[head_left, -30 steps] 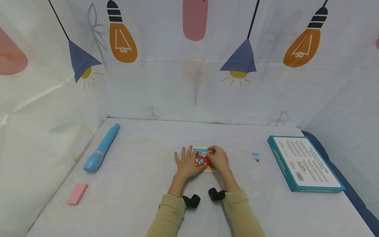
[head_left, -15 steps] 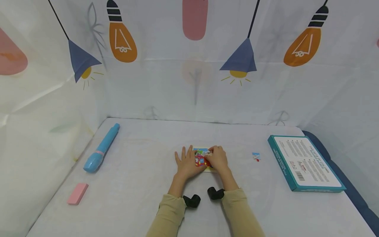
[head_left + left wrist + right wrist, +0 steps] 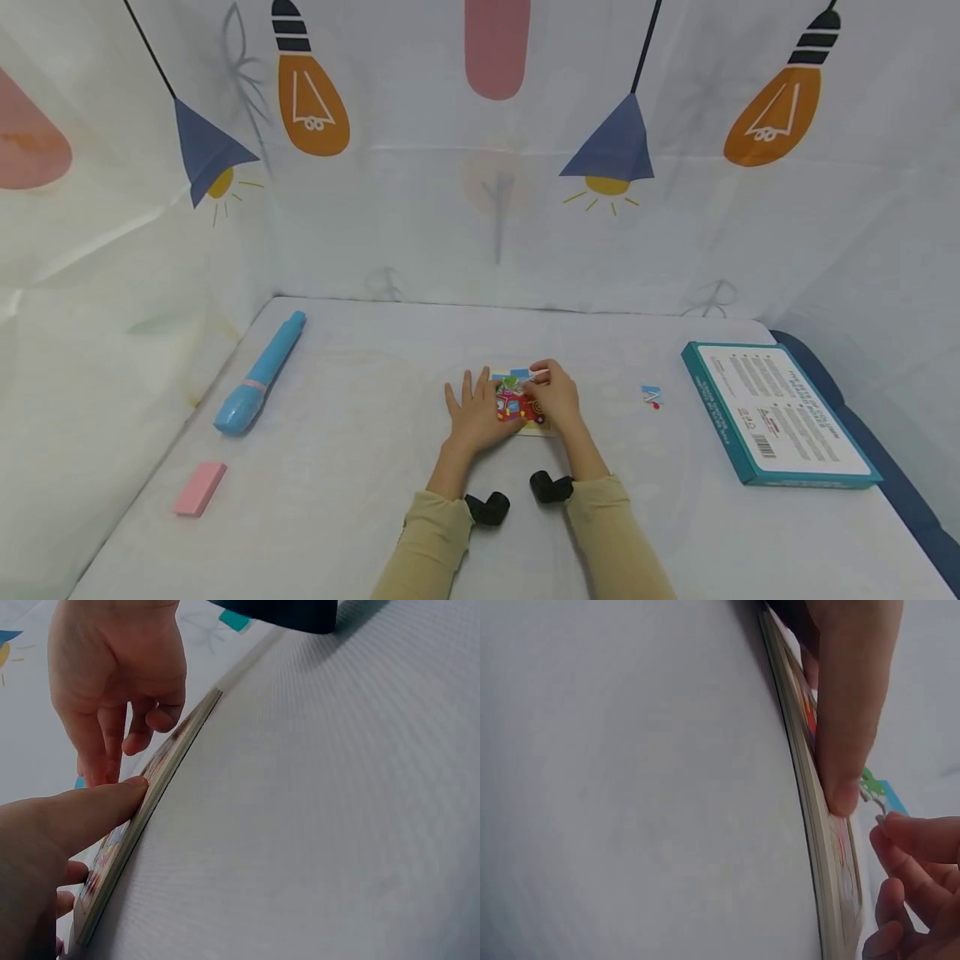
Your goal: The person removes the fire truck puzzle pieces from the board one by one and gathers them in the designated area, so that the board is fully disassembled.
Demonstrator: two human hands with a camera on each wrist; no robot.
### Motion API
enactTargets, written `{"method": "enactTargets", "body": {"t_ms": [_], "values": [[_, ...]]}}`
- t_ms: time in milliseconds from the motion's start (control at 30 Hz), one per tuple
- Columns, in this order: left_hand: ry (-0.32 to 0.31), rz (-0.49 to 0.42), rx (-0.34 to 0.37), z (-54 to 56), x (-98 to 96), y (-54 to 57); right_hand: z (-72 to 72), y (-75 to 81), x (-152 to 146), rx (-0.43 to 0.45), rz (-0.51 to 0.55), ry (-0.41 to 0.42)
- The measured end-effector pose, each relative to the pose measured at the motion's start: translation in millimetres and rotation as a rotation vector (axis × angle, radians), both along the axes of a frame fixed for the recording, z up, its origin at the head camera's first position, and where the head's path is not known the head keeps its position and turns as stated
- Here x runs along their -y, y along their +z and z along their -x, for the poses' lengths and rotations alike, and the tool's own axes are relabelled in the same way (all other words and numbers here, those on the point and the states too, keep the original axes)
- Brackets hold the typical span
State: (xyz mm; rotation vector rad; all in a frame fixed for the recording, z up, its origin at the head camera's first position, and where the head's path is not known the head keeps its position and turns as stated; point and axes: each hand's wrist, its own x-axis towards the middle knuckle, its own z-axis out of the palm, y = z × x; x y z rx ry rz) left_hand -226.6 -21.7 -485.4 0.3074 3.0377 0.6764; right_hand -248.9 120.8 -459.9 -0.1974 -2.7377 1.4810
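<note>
A small flat picture puzzle (image 3: 517, 405) with a red vehicle on it lies on the table between my hands. My left hand (image 3: 476, 418) rests with its fingers spread over the puzzle's left side. In the left wrist view its thumb (image 3: 112, 806) presses on the face near the edge of the board (image 3: 142, 829). At the puzzle's upper right, my right hand (image 3: 558, 402) pinches a small puzzle piece (image 3: 881, 813) between thumb and fingertips. That piece is mostly hidden by the fingers. Another piece (image 3: 651, 396), blue and white with a red spot, lies apart to the right.
A teal and white box (image 3: 780, 417) lies at the table's right side. Toward the left are a blue pen-shaped device (image 3: 262, 375) and a pink eraser-like block (image 3: 200, 489). A printed white curtain (image 3: 420, 225) rises behind the table (image 3: 360, 417).
My right hand came down close over the puzzle, then lifted back toward its upper right, showing more of the picture. My left hand has stayed on the board.
</note>
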Motion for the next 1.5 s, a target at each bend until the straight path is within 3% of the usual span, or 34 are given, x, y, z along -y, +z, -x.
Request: {"method": "enactTargets", "body": {"t_ms": [567,900,1167,1500], "values": [[0.004,0.008,0.009,2.2,0.8,-2.5,-0.8,0.4,-36,0.031,0.044,-0.124],[0.001,0.006,0.01,0.6,1.6,-2.4,-2.0,0.1,-58,0.039,0.121,-0.208],[0.002,0.003,0.008,-0.4,0.8,-3.6,-5.3,-2.4,-72,0.029,0.112,-0.235],[-0.004,-0.001,0.007,-1.8,0.1,0.8,-11.7,5.5,-84,0.051,0.153,-0.274]]}}
